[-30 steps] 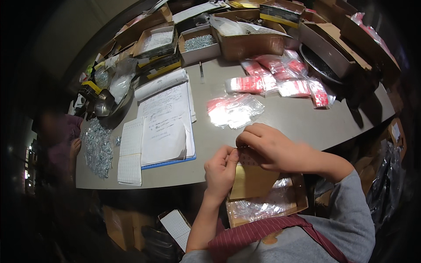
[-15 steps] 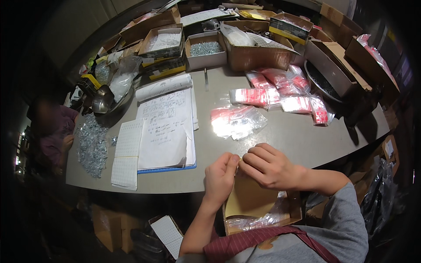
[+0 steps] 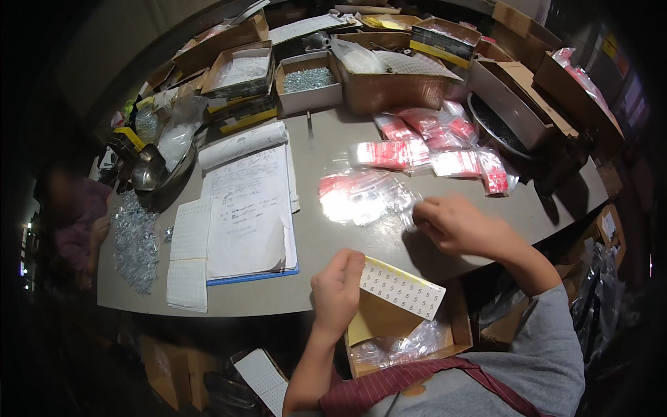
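Note:
My left hand [image 3: 337,288] is closed around the left end of a white sticker sheet [image 3: 401,287] printed with rows of small digits, and a yellow backing sheet [image 3: 379,320] hangs below it. Out over the table, my right hand [image 3: 455,224] has its fingers pinched together at the right edge of a fanned pile of clear plastic bags [image 3: 358,198]. A clear bag's edge shows at the fingertips; the exact grip is partly hidden. Under the sheet, an open cardboard box [image 3: 458,323] near my lap has crumpled clear plastic [image 3: 396,351] inside.
Red-and-clear bag packs [image 3: 389,154] lie behind the pile. To the left are an open notebook [image 3: 246,208], printed sticker sheets [image 3: 187,260], heaped metal screws [image 3: 135,243] and a metal scoop [image 3: 149,170]. Boxes line the table's back. Another person's purple sleeve [image 3: 80,215] shows at far left.
My right hand has left the left hand and moved forward to the bag pile. The sticker sheet has come into sight, tilted in my left hand. The view has shifted slightly.

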Demonstrator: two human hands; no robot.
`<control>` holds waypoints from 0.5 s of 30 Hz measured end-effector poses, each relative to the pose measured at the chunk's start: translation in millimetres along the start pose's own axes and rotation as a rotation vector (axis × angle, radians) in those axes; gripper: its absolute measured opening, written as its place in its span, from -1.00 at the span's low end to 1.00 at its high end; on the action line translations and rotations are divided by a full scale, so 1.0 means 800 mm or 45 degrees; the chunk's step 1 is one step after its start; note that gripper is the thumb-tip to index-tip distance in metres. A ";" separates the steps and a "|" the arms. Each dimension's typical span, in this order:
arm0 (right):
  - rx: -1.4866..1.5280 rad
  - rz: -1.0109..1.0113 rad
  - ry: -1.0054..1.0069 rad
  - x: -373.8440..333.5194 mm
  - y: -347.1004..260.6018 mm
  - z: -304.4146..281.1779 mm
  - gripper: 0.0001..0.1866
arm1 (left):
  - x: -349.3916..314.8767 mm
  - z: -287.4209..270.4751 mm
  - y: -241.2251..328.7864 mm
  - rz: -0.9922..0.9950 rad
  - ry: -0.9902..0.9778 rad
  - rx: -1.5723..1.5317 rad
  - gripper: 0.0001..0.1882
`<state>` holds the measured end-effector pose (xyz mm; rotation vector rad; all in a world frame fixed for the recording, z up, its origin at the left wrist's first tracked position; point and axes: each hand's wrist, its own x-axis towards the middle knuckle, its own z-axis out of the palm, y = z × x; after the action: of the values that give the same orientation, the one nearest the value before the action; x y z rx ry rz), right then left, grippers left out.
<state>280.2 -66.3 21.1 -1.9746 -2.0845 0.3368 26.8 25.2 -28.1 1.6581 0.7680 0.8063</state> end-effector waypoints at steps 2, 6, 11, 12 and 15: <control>0.020 0.031 -0.084 -0.019 -0.012 -0.009 -0.87 | 0.000 0.000 -0.003 0.014 0.007 -0.031 -0.74; 0.172 0.027 0.069 -0.033 -0.005 -0.014 -0.85 | 0.000 0.000 -0.009 0.015 -0.021 -0.092 -0.77; 0.360 0.198 -0.157 -0.009 0.029 -0.027 -0.77 | -0.001 0.002 -0.009 0.056 -0.017 -0.117 -0.77; 0.366 0.183 -0.218 -0.005 0.032 -0.023 -0.75 | -0.002 0.002 -0.010 0.062 -0.006 -0.121 -0.77; 0.170 0.143 -0.148 -0.006 0.028 0.000 -0.75 | -0.004 0.000 -0.011 0.094 -0.002 -0.124 -0.77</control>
<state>301.9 -69.5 13.7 -2.0412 -1.9651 0.6103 24.4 24.2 -36.8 1.6071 0.6591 0.8808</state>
